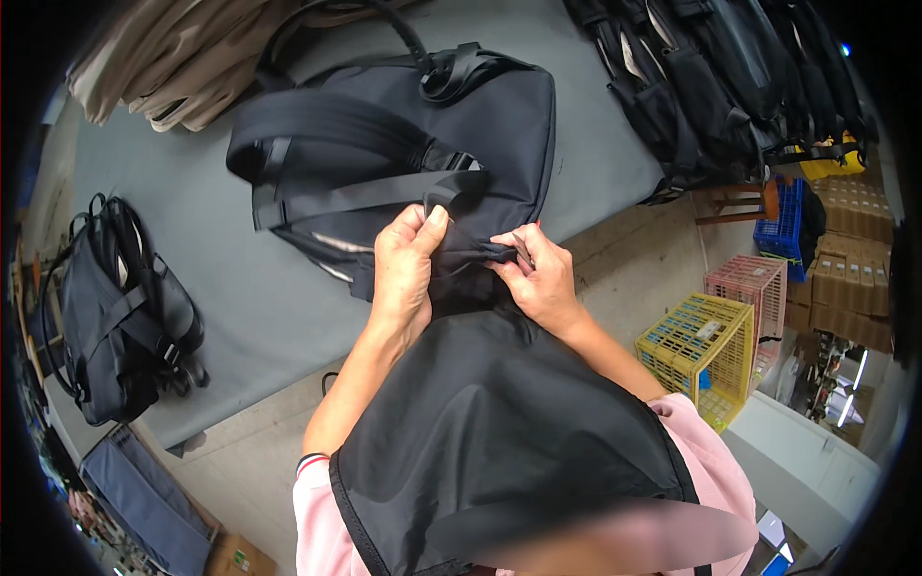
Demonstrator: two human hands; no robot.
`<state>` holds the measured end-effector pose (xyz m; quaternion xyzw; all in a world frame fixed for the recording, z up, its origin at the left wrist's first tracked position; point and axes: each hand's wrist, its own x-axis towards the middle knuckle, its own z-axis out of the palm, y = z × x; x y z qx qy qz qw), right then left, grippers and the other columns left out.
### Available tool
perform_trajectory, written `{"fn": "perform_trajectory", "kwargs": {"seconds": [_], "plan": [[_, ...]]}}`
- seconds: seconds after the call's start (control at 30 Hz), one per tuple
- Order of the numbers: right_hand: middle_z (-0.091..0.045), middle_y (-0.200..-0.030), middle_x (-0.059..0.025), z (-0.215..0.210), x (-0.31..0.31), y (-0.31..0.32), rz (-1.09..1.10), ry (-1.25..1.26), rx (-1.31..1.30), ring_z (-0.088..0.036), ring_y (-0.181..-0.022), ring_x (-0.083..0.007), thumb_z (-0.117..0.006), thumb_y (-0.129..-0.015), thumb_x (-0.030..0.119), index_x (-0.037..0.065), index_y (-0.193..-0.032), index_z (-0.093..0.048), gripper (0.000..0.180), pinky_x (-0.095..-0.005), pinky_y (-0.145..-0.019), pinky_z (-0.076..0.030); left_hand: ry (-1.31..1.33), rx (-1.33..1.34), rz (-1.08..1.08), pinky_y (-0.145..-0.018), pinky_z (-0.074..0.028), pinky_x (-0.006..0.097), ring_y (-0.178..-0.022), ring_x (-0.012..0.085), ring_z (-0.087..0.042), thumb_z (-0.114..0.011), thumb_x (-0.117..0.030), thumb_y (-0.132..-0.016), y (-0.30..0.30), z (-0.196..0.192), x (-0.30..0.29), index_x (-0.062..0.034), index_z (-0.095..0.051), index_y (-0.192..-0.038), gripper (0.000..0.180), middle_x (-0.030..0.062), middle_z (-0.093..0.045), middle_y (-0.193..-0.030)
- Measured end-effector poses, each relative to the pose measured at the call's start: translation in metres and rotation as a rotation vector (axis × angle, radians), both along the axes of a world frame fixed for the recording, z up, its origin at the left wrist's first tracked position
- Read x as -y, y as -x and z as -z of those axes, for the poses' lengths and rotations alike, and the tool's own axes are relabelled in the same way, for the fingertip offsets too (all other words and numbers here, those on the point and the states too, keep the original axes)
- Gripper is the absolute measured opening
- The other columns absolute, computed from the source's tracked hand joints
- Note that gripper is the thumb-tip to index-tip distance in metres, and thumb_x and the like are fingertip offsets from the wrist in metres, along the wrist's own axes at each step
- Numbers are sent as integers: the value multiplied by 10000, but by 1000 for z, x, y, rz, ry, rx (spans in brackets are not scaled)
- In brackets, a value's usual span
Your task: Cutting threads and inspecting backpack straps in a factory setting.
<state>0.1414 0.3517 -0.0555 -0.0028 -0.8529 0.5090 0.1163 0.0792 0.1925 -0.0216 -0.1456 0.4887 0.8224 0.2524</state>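
A black backpack (499, 125) lies on the grey table near its front edge, with its padded shoulder straps (336, 125), webbing and buckle facing up. My left hand (407, 259) is closed, thumb against fingers, on a piece of the backpack's black webbing or fabric. To its right, my right hand (540, 274) pinches the black fabric at the backpack's near edge. A slim dark thing shows between the right fingers, too small to make out. Pale lining shows at an opening left of my hands.
The grey table (259, 326) carries another black bag (125, 307) at left, beige bags (182, 58) at far left and several black bags (720, 86) at far right. Yellow (701, 346), pink (749, 278) and blue crates (780, 230) stand right, by cardboard boxes (850, 269). A black apron (480, 403) covers my front.
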Motion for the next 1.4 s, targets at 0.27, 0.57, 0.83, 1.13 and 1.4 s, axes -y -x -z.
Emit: {"fn": "perform_trajectory", "kwargs": {"seconds": [0.27,0.57,0.83,1.13,1.4], "plan": [[-580,-784,-79,-67,-15,22,-304,88,234,-555,-606,-189,-674,-710,-36,74,-1129,-611,437,-310,-582,-454,398,-368,46,-624,-367,223,-668,62,-375,-530,-202,-941,-1,7,13,-11,-497,-798,241,-41,-454,-691],[-602,-807,-44,-68,-4,36,-377,-435,-52,-572,-622,-159,-589,-550,-134,89,-1002,-680,512,-281,-529,-490,600,-561,-5,-596,-391,266,-639,89,-430,-546,-192,-924,-2,1,15,2,-527,-815,224,30,-488,-643],[-634,-795,-47,-44,5,49,-373,-317,-278,-620,-663,-205,-580,-569,-123,49,-876,-644,358,-293,-530,-497,157,-257,-161,-731,-437,237,-763,74,-522,-575,-120,-894,-1,1,18,-2,-534,-1073,218,4,-608,-850],[-641,-780,-75,-45,22,38,-205,-108,-160,-613,-640,-174,-665,-611,-90,39,-853,-658,274,-264,-531,-472,610,-966,117,-918,-427,376,-1074,302,-556,-716,-120,-713,-12,-3,41,-20,-576,-1080,405,144,-551,-1176],[-608,-742,-67,-49,31,34,-94,-68,-22,-566,-560,-150,-698,-658,-56,27,-823,-638,194,-266,-485,-431,736,-998,-13,-781,-471,339,-861,267,-621,-676,9,-718,-16,18,30,-5,-586,-978,276,96,-671,-934]]}}
